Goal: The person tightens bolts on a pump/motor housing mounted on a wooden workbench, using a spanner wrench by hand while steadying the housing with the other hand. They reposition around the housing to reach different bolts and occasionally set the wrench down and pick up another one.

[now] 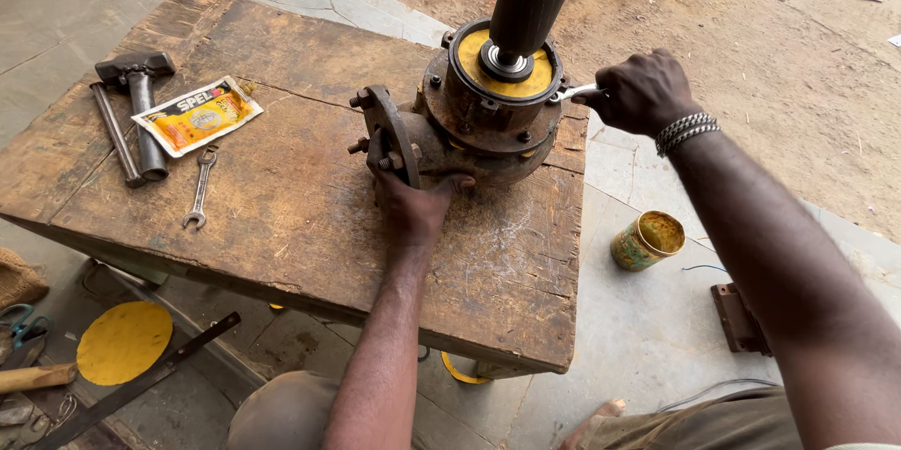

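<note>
While hammer (141, 93) and loose spanner (200, 189) lie idle at bench (282, 225) left: left hand (413, 206) spread, bracing rusty pump housing (469, 122) mid-bench; right hand (638, 91) clenched round wrench (572, 91) on rim bolt. Risk: wrench slipping off greasy bolt, knuckles hitting casing.

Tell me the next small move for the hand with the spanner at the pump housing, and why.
Probably swing the spanner a short arc on the rim bolt it reaches. The right hand grips its handle with the head at the edge of the rusty pump housing, and the left hand braces the housing's base on the wooden table, so the piece looks steadied for turning.
</note>
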Demonstrator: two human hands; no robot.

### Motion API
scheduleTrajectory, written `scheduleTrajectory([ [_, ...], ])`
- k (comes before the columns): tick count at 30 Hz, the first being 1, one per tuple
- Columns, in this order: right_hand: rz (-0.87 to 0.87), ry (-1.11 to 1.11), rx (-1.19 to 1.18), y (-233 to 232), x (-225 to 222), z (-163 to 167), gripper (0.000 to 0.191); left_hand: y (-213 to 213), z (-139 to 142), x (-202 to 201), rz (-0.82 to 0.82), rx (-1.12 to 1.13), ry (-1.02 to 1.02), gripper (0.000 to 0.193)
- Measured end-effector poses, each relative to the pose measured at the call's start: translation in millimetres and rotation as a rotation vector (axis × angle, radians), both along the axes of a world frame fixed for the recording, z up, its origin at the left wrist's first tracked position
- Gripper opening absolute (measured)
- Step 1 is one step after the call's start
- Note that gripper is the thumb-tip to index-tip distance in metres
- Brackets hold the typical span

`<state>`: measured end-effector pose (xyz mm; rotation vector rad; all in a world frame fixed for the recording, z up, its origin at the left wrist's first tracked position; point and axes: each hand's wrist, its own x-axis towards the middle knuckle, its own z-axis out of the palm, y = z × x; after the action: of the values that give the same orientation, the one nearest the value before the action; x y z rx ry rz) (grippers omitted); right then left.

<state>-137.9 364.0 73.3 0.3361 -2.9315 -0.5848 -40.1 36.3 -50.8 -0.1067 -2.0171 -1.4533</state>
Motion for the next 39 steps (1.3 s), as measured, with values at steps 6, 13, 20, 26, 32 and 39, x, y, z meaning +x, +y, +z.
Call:
scheduleTrajectory([
  [6,-0.391,0.039,-0.256,-44,53,-5,0.07,5,-1,1,0.098,0.025,-0.146,0.131],
  [13,-0.291,0.091,-0.303,-46,62,2,0.07,0,2,5,0.027,0.013,-0.107,0.131],
  [20,-0.271,0.083,-0.511,5,9,-5,0.087,-2,0,-1,-0.002,-0.061,0.081,0.13],
  [26,-0.048,-0.044,-0.349,9,-10,-12,0.067,-1,-11,-10,0.039,-0.06,0.027,0.134],
  [32,0.075,-0.042,-0.076,4,-30,11,0.072,-1,-14,-11,0.069,-0.12,0.035,0.133],
  [39,0.06,-0.083,-0.079,-15,-44,15,0.066,0,-7,-9,0.075,-0.199,0.122,0.127],
])
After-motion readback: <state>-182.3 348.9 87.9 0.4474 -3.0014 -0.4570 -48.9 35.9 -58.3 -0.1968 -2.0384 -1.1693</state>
